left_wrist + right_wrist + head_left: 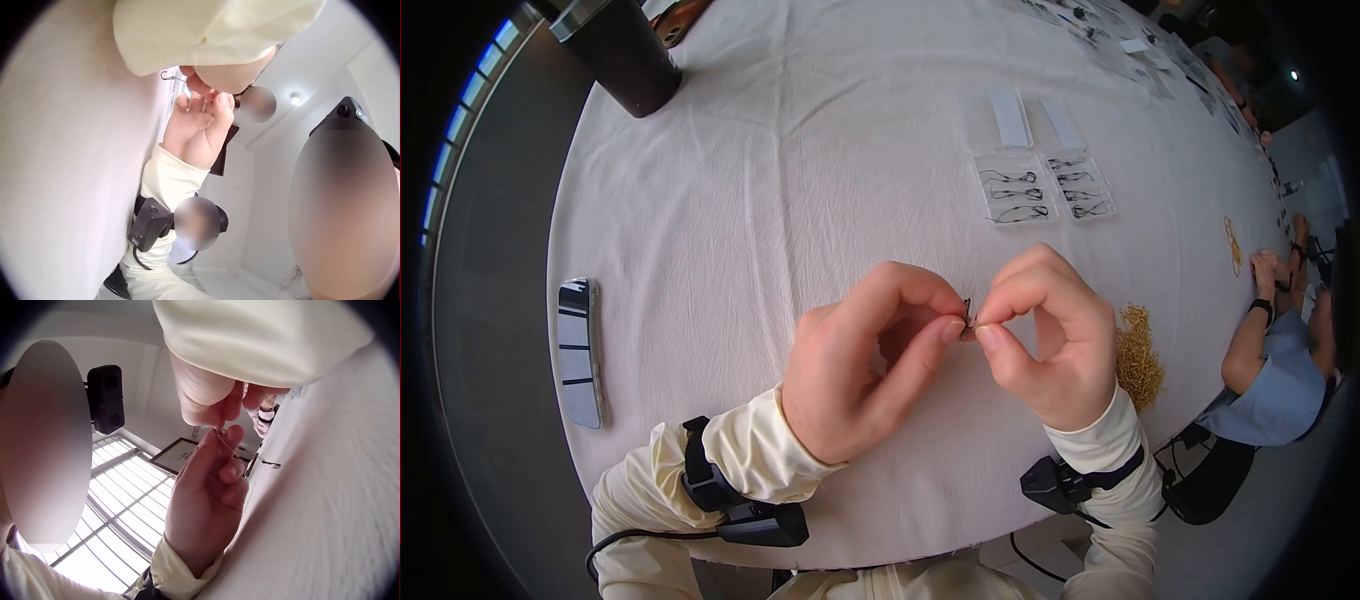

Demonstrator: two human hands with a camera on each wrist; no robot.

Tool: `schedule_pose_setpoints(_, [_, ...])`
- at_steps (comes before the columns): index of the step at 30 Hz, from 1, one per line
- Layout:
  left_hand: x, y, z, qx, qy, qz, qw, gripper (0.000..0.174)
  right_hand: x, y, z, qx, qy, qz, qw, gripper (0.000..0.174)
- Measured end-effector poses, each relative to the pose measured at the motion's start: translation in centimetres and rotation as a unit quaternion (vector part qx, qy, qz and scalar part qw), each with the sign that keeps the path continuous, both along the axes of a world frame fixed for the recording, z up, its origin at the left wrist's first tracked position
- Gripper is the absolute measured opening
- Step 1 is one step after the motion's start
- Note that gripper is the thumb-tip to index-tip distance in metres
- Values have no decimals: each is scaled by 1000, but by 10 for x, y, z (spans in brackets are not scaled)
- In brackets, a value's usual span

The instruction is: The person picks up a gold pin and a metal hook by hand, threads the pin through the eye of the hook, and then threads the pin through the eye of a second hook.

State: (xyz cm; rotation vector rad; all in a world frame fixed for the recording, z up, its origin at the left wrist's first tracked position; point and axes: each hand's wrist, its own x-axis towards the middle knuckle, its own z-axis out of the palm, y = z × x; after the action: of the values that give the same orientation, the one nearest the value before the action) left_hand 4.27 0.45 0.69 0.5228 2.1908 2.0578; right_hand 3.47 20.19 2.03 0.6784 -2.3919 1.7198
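Note:
Over the white cloth, both hands meet fingertip to fingertip. My left hand (855,355) pinches a small dark looped piece (967,305) between thumb and index finger. Its thin dark wire-like end, bent like a hook (270,464), sticks out past the left fingers in the right wrist view. A fine pale strand (228,445) runs from there to my right hand (1050,335), whose thumb and index finger pinch at the same spot. The fingertips hide most of the piece. A pile of small gold-coloured bits (1139,360) lies just right of the right hand.
Beyond the hands, two clear compartment boxes (1017,222) lie with lids raised, holding several dark looped pieces. A phone (580,355) lies at the left edge and a dark tumbler (625,60) stands back left. Another person (1270,370) sits at the right.

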Motion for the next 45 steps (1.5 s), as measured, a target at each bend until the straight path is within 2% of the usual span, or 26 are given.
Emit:
schedule_pose_setpoints(3, [-1, -3, 2, -13, 1, -37, 999, 10, -1, 0, 1, 8, 15, 10, 1000, 15])
schedule_pose_setpoints(10, [-1, -4, 5, -29, 9, -49, 998, 12, -2, 1, 5, 50, 57, 11, 997, 17])
schedule_pose_setpoints(16, [0, -3, -1, 18, 19, -29, 999, 18, -1, 1, 6, 56, 51, 17, 997, 17])
schedule_pose_setpoints(18, [-1, -6, 2, -37, 74, -57, 995, 18, -2, 1, 6, 57, 51, 16, 997, 16])
schedule_pose_setpoints(25, [0, -6, 2, -36, 49, -49, 997, 16, -2, 0, 5, 49, 53, 21, 997, 17])
schedule_pose_setpoints(32, [0, -5, 1, -55, 83, -43, 994, 14, -1, -1, 5, 52, 53, 17, 997, 17])
schedule_pose_setpoints(40, [-1, -4, 0, -71, 82, -49, 993, 13, 0, -4, 2, 44, 50, -21, 998, 16])
schedule_pose_setpoints(42, [-1, -1, -6, -37, 110, -18, 993, 18, 1, -6, 1, 39, 45, -27, 998, 16])
schedule_pose_setpoints(45, [-1, -1, -8, -19, 92, -19, 995, 17, 3, -6, 1, 42, 40, -37, 998, 16])
